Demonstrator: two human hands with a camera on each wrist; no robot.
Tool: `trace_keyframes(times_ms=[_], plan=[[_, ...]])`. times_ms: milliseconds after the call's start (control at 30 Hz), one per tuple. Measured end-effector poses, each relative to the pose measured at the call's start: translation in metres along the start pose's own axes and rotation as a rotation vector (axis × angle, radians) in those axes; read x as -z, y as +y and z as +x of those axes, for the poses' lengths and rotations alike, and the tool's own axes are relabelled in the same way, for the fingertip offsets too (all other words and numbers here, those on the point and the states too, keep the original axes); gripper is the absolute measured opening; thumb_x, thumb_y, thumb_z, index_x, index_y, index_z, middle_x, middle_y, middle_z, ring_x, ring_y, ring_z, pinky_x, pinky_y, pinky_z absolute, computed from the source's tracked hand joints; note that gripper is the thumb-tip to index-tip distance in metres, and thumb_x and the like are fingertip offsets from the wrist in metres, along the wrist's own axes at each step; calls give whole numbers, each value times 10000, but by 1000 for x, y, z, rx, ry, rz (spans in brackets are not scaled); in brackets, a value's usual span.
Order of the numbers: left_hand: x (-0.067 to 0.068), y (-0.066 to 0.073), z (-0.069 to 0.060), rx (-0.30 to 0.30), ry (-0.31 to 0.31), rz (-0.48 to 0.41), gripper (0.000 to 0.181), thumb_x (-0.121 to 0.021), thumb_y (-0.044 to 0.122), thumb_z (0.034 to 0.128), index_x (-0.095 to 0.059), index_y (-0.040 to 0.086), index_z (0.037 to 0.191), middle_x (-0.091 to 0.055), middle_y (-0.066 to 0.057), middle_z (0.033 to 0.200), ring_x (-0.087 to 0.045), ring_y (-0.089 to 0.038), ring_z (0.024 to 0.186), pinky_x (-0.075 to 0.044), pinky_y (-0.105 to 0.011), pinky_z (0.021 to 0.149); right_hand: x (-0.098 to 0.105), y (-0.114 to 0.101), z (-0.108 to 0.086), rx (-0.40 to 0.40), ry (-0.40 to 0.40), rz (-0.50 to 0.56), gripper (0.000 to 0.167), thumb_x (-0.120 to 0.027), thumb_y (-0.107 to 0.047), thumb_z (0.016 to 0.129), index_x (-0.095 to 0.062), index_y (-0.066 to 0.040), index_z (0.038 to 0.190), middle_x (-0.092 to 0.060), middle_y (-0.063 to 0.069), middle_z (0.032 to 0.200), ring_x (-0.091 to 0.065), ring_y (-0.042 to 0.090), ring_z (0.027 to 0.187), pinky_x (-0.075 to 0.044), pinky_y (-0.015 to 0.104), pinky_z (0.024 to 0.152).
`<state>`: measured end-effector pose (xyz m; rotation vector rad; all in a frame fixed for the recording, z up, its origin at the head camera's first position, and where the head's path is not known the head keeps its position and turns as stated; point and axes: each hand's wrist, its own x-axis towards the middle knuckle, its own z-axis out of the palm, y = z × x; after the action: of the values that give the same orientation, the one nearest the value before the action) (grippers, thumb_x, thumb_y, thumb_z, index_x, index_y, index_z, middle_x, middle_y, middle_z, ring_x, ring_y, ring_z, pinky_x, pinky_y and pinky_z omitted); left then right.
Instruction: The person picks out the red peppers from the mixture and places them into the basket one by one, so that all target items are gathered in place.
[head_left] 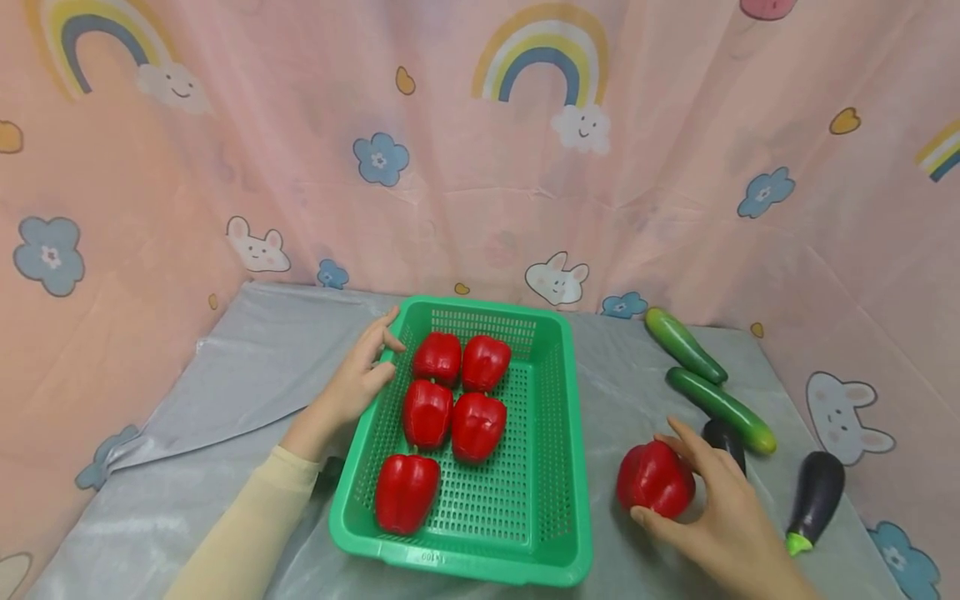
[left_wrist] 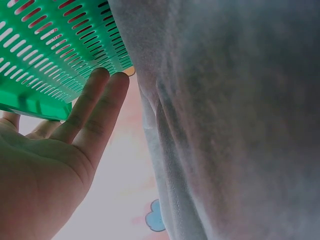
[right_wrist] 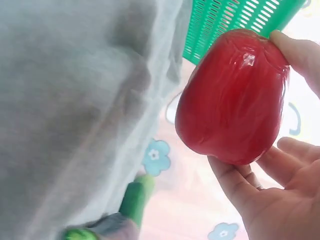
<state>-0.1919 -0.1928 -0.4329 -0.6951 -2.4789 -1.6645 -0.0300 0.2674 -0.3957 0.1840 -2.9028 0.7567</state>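
My right hand (head_left: 716, 508) holds a red bell pepper (head_left: 654, 479) between thumb and fingers, to the right of the green basket (head_left: 579, 467). Seen from the right wrist, the bell pepper (right_wrist: 232, 97) has the thumb at one end and fingers at the other. My left hand (head_left: 362, 375) is at the basket's left rim. In the left wrist view, straight fingers (left_wrist: 102, 110) lie against the perforated outer wall (left_wrist: 60, 55). Inside the basket, several red bell peppers (head_left: 478, 427) sit mostly towards the left side.
Two green cucumbers (head_left: 684, 344) lie at the right back of the grey cloth (head_left: 247, 367). One eggplant (head_left: 816, 496) is at the far right; another dark one (head_left: 724, 442) is partly behind my right hand. A dark object (head_left: 328, 473) shows beside my left forearm. Pink patterned curtains (head_left: 450, 208) enclose the back and sides.
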Motion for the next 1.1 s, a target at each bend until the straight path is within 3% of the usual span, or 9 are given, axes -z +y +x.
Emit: trace_keyframes(times_ms=[200,433,667,1100], plan=[[0,0,0,-2,0,1,233,-457,12,915,-565,5,1122,-200,-128,1804,-162,-419,1647,-325,-775,1177,5,-10,4,39,25,6,1177,-1034,-440,709,-411,-182,1675,-694,98,1365,-514,275,1198,-650,499,722],[0,1,1,-6,3,5,235,-460,16,912,-571,5,1119,-205,-168,1798,-167,-423,1646,-345,-778,1162,7,-18,11,147,87,39,1193,-1060,-366,675,-433,-194,1676,-708,53,1344,-526,221,1197,-636,372,730],[0,0,1,-10,2,21,229,-458,18,918,-570,14,1117,-212,-154,1799,-166,-416,1649,-340,-774,1169,10,-28,14,178,105,61,1177,-1061,-344,673,-451,-203,1669,-690,50,1346,-543,226,1214,-632,354,737],[0,-2,2,-20,3,18,226,-453,7,916,-571,7,1110,-216,-196,1790,-167,-421,1648,-297,-774,1194,12,-51,29,277,157,75,1140,-1070,-278,640,-508,-173,1626,-618,72,1441,-571,247,1274,-657,527,792]])
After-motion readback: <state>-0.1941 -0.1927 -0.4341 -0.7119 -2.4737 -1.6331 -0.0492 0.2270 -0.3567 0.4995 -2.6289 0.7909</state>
